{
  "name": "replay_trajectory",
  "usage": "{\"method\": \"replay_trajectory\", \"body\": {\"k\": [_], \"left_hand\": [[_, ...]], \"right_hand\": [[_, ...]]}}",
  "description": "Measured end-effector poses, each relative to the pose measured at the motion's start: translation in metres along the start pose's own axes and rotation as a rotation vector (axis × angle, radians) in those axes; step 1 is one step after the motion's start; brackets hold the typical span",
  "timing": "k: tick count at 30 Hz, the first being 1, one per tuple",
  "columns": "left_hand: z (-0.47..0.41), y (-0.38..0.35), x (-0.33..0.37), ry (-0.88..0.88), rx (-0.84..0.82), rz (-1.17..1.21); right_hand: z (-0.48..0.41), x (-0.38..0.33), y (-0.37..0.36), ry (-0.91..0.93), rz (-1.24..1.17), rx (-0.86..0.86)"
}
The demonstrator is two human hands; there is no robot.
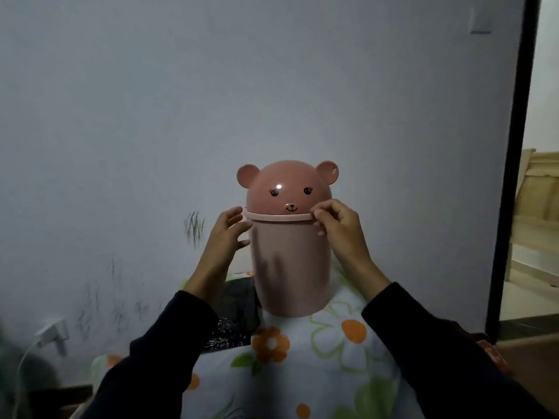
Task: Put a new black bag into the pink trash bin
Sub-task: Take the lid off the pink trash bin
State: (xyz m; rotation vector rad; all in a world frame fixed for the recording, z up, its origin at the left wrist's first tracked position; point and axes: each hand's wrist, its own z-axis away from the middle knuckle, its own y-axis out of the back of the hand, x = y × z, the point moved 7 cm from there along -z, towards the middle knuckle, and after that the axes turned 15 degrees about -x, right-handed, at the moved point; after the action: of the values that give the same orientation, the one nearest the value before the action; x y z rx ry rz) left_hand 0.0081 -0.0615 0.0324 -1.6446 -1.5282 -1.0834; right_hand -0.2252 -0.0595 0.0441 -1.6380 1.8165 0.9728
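A pink trash bin stands upright on a flowered cushion, topped by a bear-faced dome lid with two round ears. My right hand pinches the lid's rim on the right side, thumb on top and fingers curled beneath. My left hand is at the left of the bin just under the rim, its fingers spread and nearly straight, tips at or touching the bin wall. A dark folded thing, possibly the black bag, lies on the cushion left of the bin, partly hidden by my left arm.
The flowered cushion fills the lower middle. A grey wall with scribbles stands close behind. A white plug and cable sit low on the left. A dark door frame and a lit room lie to the right.
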Motion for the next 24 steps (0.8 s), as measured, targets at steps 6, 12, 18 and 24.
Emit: {"method": "replay_trajectory", "body": {"k": [6, 12, 18, 24], "left_hand": [[-0.013, 0.009, -0.002, 0.036, 0.010, -0.082], [-0.018, -0.001, 0.001, -0.002, -0.042, -0.116], [-0.021, -0.019, 0.008, -0.012, -0.113, -0.159], [-0.030, -0.011, -0.001, 0.016, -0.069, -0.206]], "right_hand": [[-0.011, 0.015, 0.020, -0.052, 0.145, 0.144], [-0.025, 0.027, 0.025, -0.057, 0.188, 0.090], [-0.035, 0.043, 0.013, -0.212, 0.170, -0.030], [-0.038, 0.046, 0.012, -0.235, 0.201, -0.049]]}}
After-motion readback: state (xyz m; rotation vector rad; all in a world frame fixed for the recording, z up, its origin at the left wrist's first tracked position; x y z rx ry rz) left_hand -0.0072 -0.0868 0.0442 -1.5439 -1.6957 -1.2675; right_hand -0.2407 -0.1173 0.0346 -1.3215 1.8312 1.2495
